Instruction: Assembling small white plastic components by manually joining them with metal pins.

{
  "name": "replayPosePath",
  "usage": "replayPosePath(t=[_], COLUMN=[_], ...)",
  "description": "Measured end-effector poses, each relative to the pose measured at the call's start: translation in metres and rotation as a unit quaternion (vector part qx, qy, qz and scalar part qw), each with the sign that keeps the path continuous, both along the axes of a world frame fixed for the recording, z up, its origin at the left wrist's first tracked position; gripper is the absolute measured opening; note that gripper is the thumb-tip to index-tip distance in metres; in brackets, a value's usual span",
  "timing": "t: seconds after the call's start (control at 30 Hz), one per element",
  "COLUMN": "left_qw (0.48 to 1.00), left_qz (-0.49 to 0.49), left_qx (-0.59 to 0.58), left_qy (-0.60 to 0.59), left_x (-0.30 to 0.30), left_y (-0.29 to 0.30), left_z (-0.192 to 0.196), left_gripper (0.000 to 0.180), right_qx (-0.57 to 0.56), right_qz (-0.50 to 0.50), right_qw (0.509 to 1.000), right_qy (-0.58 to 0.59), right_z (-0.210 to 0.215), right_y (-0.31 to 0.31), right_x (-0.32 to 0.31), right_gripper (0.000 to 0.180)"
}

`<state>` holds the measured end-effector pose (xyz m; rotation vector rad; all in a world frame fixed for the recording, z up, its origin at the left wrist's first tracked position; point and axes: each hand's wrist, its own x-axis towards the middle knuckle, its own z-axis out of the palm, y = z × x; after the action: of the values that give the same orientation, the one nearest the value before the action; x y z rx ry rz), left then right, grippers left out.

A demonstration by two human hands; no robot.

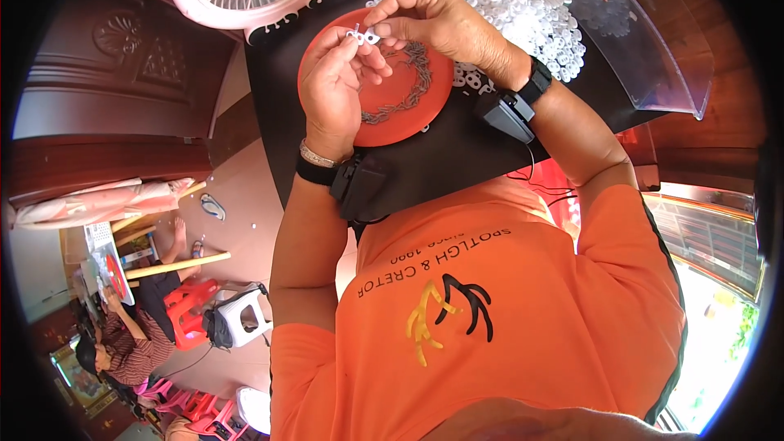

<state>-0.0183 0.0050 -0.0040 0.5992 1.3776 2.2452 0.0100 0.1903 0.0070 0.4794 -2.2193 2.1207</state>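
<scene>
Above a round red-orange plate (439,96), both my hands meet at small white plastic pieces. My left hand (333,91) pinches a tiny white piece with what looks like a small screw (356,29) standing in it. My right hand (445,28) grips a small white plastic piece with a dark hole (371,37) between thumb and forefinger, close against the left fingertips. Whether the pieces are joined is too small to tell. On the plate, thin grey metal screws or pins (415,91) lie in a ring, partly hidden by my left hand.
A large heap of white plastic pieces (523,12) covers the black table (408,175) beyond my right hand. A clear plastic bin (641,41) stands at right, a pink fan (204,8) at far left. Another person (131,347) sits at lower left near stools.
</scene>
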Motion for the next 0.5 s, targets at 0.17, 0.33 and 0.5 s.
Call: replayPosePath(t=[0.17, 0.33, 0.5], left_qw=[1.0, 0.999, 1.0], left_qz=[-0.008, -0.017, -0.013], left_qx=[0.017, 0.022, 0.007], left_qy=[-0.017, -0.026, -0.011], left_x=[-0.002, -0.003, -0.001], left_y=[-0.003, -0.004, -0.001], left_z=[-0.002, -0.002, -0.001], left_gripper=[0.019, 0.02, 0.019], right_qx=[0.028, 0.095, 0.017], right_qz=[-0.008, -0.014, -0.006], right_qw=[1.0, 0.994, 0.999], right_qy=[0.003, 0.046, -0.033], right_z=[0.004, -0.001, -0.004], right_y=[-0.005, -0.006, -0.005], right_x=[0.006, 0.004, 0.001], right_gripper=[0.017, 0.015, 0.014])
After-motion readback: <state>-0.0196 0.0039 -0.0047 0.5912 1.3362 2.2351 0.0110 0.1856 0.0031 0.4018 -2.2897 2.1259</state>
